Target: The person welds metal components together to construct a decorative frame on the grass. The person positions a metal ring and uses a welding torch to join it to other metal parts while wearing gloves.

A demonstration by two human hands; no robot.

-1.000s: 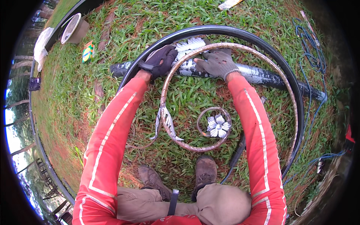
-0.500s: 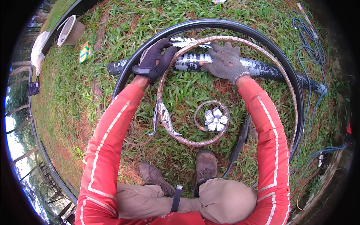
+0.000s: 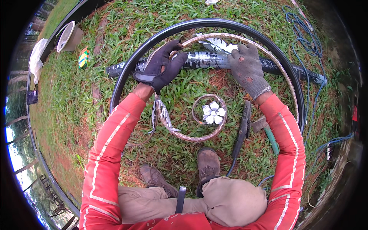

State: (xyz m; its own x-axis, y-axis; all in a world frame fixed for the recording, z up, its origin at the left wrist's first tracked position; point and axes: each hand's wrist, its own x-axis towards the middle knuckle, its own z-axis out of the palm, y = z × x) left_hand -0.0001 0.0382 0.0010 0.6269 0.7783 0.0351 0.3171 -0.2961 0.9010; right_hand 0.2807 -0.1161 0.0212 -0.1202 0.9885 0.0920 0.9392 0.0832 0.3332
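A rusty, curled metal scroll (image 3: 281, 58) lies inside a larger black metal ring (image 3: 214, 23) on the grass. My left hand (image 3: 163, 67), in a black glove, is closed round the scroll's upper left curve. At the top, my right hand (image 3: 249, 71), in a worn grey glove, pinches the end of a silvery metal leaf (image 3: 218, 44) beside the rod. A silver metal flower (image 3: 214, 113) sits within the scroll's inner curl. More silver leaves (image 3: 165, 115) branch off at its lower left. Beneath the scroll passes a black pipe (image 3: 207, 59) with peeling silver patches.
A dark electrode holder (image 3: 243, 122) with a cable and a green-handled hammer (image 3: 271, 140) lie near my right forearm. Blue rope or cable (image 3: 312, 42) tangles at the right. A bucket (image 3: 69, 38), a small green-yellow box (image 3: 84, 58) and a white bag (image 3: 37, 57) are at the left.
My right hand has moved right, its fingers now closed on the leaf, which is turned and shows more of its face. The scroll has shifted slightly left and the hammer has come into view.
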